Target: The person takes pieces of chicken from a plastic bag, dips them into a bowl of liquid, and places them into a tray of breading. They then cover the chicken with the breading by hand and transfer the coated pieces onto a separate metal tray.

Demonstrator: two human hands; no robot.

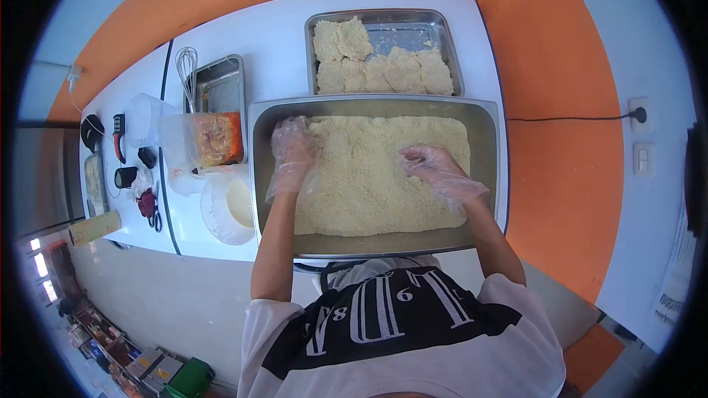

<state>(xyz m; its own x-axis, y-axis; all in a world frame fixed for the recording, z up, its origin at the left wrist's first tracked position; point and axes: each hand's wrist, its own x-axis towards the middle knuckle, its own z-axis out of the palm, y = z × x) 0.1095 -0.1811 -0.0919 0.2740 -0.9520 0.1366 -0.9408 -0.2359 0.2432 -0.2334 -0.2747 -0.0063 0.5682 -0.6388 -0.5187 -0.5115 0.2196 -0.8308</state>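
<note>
A large deep metal tray (490,169) holds a wide bed of pale yellow crumbs (361,184). My left hand (293,146), in a clear plastic glove, is at the left end of the crumbs; its fingers are blurred by the plastic. Over the right part of the crumbs is my right hand (431,163), also gloved, with its fingers curled together; what they hold, if anything, is too small to name. Behind lies a shallower metal tray (311,51) with several crumb-coated flat pieces (398,72).
On the left stand a small metal tray (234,74), a whisk (189,77), a bag of orange-red food (219,138) and a plastic tub with pale liquid (225,206). Scissors (153,214), a black-and-red tool (119,136) and dark small items lie farther left.
</note>
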